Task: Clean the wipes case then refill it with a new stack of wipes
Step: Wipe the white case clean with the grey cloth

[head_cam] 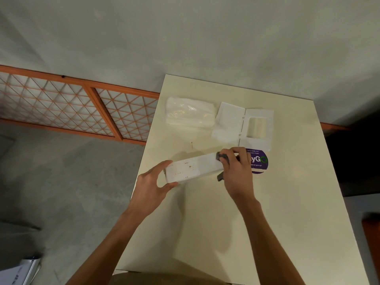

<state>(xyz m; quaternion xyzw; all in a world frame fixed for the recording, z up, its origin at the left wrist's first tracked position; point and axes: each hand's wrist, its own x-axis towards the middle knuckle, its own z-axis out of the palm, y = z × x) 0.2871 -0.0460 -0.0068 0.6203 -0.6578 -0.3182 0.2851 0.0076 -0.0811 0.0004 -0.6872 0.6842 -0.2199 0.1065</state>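
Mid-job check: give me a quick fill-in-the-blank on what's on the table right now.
The right hand presses a ___ cloth on the white case.
The left hand grips the case's end bearing ___ spots.
The new wipes stack lies wrapped in clear ___.
The round sticker is ___.
Missing: grey; brown; plastic; purple.

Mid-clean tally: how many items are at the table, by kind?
White case pieces: 2, the stained piece and the hinged lid
Wrapped wipes pack: 1
Grey cloth: 1
Purple sticker: 1
Total: 5
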